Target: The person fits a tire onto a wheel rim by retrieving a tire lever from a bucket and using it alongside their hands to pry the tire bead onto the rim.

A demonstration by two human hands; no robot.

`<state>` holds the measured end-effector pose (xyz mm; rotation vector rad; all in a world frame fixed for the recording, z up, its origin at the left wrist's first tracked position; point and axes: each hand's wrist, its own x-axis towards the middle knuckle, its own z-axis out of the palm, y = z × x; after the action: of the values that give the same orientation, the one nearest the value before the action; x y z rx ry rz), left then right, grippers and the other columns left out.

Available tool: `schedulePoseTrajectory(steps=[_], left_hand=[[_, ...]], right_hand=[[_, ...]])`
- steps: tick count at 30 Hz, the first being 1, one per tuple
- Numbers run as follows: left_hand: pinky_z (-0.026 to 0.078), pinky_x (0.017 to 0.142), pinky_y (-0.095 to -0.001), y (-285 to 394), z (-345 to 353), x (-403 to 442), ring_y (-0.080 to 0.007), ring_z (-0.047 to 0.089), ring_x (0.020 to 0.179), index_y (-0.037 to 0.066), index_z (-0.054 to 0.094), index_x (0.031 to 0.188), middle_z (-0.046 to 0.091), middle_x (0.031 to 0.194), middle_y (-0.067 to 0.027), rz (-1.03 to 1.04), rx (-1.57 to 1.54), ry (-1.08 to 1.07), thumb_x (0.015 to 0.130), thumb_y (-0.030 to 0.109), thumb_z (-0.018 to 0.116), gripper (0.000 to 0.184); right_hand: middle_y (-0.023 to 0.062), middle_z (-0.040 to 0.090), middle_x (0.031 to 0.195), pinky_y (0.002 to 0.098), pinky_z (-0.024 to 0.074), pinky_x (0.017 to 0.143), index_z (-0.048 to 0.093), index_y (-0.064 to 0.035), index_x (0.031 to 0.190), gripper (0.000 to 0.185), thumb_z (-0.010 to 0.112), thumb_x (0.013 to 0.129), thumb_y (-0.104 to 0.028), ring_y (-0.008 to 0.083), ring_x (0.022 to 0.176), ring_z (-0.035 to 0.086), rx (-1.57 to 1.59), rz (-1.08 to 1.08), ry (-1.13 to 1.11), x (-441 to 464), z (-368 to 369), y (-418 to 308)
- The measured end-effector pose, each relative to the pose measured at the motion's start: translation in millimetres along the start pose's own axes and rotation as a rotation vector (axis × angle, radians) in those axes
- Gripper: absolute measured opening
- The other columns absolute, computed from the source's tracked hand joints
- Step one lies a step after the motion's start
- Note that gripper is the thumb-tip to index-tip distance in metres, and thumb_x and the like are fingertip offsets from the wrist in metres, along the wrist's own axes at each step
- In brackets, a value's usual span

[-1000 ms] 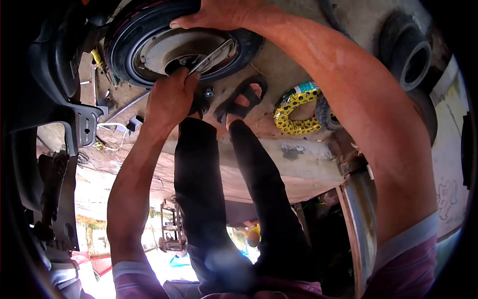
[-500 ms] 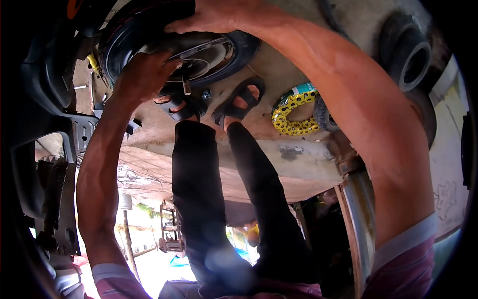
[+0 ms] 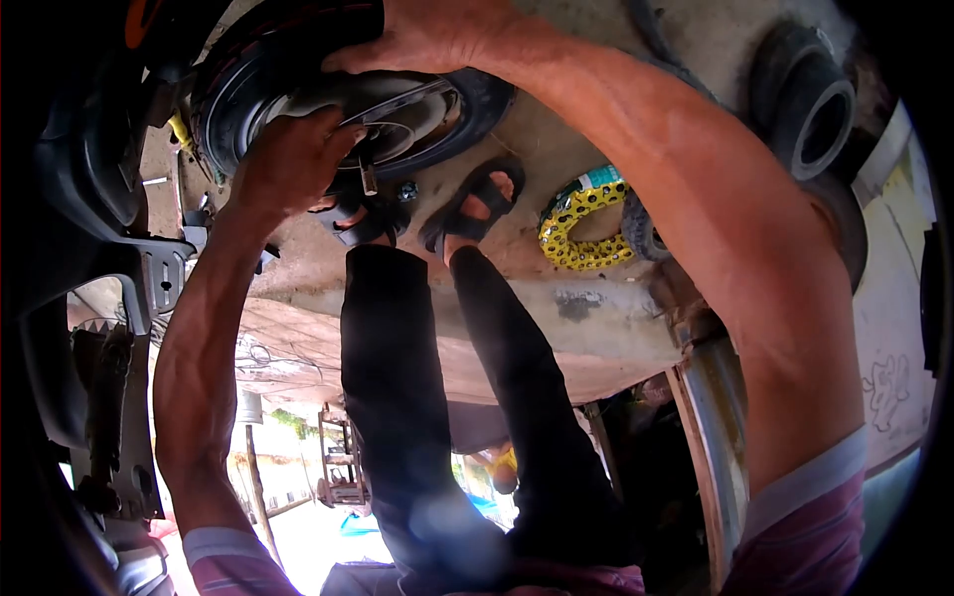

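Observation:
A motorcycle wheel [image 3: 422, 96] with a black tyre [image 3: 224, 119] and pale metal rim fills the upper left. My left hand [image 3: 293, 159] is closed at its near face, fingers bent inward by the hub; their tips are partly hidden. A short metal shaft [image 3: 369, 180] juts from the hub just beside those fingers. Over the tyre's upper side lies my right hand [image 3: 427, 38], thumb pressed along the tyre edge and the other fingers out of sight. My sandalled feet [image 3: 482, 202] stand close to the wheel.
A yellow-wrapped tyre [image 3: 561, 233] lies on the floor right of my feet. Stacked black tyres [image 3: 817, 119] sit at the far right. Dark vehicle bodywork with a metal bracket [image 3: 164, 276] borders the left side. A small round part [image 3: 408, 191] is near my foot.
The whole view has shifted very slightly. Both hands keep their places on the wheel, the left one nearly still.

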<state>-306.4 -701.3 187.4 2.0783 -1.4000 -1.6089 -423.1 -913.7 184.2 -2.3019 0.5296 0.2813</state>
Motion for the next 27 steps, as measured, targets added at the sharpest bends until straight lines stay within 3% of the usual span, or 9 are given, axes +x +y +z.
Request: schedulePoseTrajectory(steps=[4,5,6,9,13,16,20,23,27], left_hand=[[0.05,0.074,-0.0504,42,27,-17,-0.0465,0.066,0.081,-0.001,0.066,0.093,0.066,0.082,-0.0277,-0.297,-0.281,-0.07,0.103,0.03,0.056,0.034],[0.046,0.057,-0.037,47,46,-22,-0.0184,0.057,0.058,-0.001,0.064,0.091,0.059,0.067,-0.0114,-0.301,-0.404,-0.031,0.104,0.035,0.056,0.039],[0.04,0.05,-0.034,62,61,-25,-0.0157,0.052,0.052,0.0,0.062,0.088,0.054,0.062,-0.0073,-0.373,-0.563,0.032,0.104,0.036,0.056,0.04],[0.022,0.04,-0.0272,113,78,-15,-0.009,0.029,0.042,0.008,0.056,0.085,0.04,0.057,0.0027,-0.685,-1.05,-0.127,0.106,0.037,0.051,0.036],[0.019,0.041,-0.0285,158,74,-1,-0.0078,0.022,0.042,0.011,0.053,0.083,0.035,0.056,0.0045,-0.978,-1.557,-0.22,0.108,0.038,0.044,0.038],[0.017,0.043,-0.0289,177,75,11,-0.0085,0.02,0.043,0.012,0.053,0.081,0.033,0.056,0.0052,-1.085,-1.662,-0.181,0.108,0.038,0.044,0.039],[0.023,0.044,-0.0315,201,80,31,-0.0112,0.027,0.044,0.011,0.053,0.089,0.04,0.058,0.0014,-1.057,-1.912,-0.157,0.108,0.039,0.045,0.035],[0.037,0.054,-0.0372,221,121,72,-0.0164,0.043,0.061,0.011,0.053,0.095,0.051,0.077,-0.003,-0.638,-2.438,0.0,0.108,0.037,0.046,0.03],[0.04,0.059,-0.0375,235,174,107,-0.0189,0.048,0.068,0.01,0.055,0.099,0.054,0.084,-0.0044,-0.371,-2.439,0.174,0.106,0.037,0.049,0.028]], right_hand=[[0.0262,0.067,0.108,0.0495,0.0557,0.084,0.053,0.0032,0.123,0.077,0.083,0.074,-0.047,0.0429,0.098,0.067,0.019,-0.043,0.116,-1,3,2],[0.0264,0.068,0.107,0.0496,0.0558,0.083,0.053,0.0031,0.122,0.077,0.084,0.074,-0.047,0.0432,0.096,0.067,0.029,-0.059,0.163,0,4,3],[0.0264,0.068,0.105,0.0498,0.0559,0.082,0.053,0.0033,0.122,0.077,0.084,0.073,-0.048,0.0432,0.095,0.068,0.04,-0.05,0.139,1,1,3],[0.0262,0.069,0.102,0.05,0.0561,0.08,0.053,0.0039,0.12,0.079,0.084,0.072,-0.05,0.0429,0.091,0.068,0.05,-0.023,0.077,-4,-4,4],[0.0257,0.069,0.1,0.0493,0.0565,0.079,0.054,0.0046,0.119,0.081,0.084,0.071,-0.054,0.0421,0.09,0.069,0.053,-0.049,0.09,0,-5,6],[0.0251,0.069,0.102,0.0486,0.0569,0.079,0.055,0.0043,0.119,0.08,0.083,0.072,-0.054,0.0418,0.091,0.069,0.001,-0.035,0.078,1,-4,5],[0.0243,0.069,0.103,0.0487,0.0572,0.08,0.056,0.0037,0.119,0.079,0.082,0.074,-0.055,0.0409,0.092,0.069,-0.06,-0.015,0.052,4,-7,6],[0.0239,0.069,0.105,0.0486,0.0576,0.08,0.055,0.0032,0.121,0.079,0.081,0.075,-0.055,0.0407,0.092,0.069,-0.071,-0.046,0.137,1,1,11],[0.0232,0.068,0.103,0.0483,0.0577,0.079,0.054,0.003,0.124,0.079,0.082,0.075,-0.053,0.0402,0.09,0.068,-0.079,-0.029,0.127,0,4,11]])
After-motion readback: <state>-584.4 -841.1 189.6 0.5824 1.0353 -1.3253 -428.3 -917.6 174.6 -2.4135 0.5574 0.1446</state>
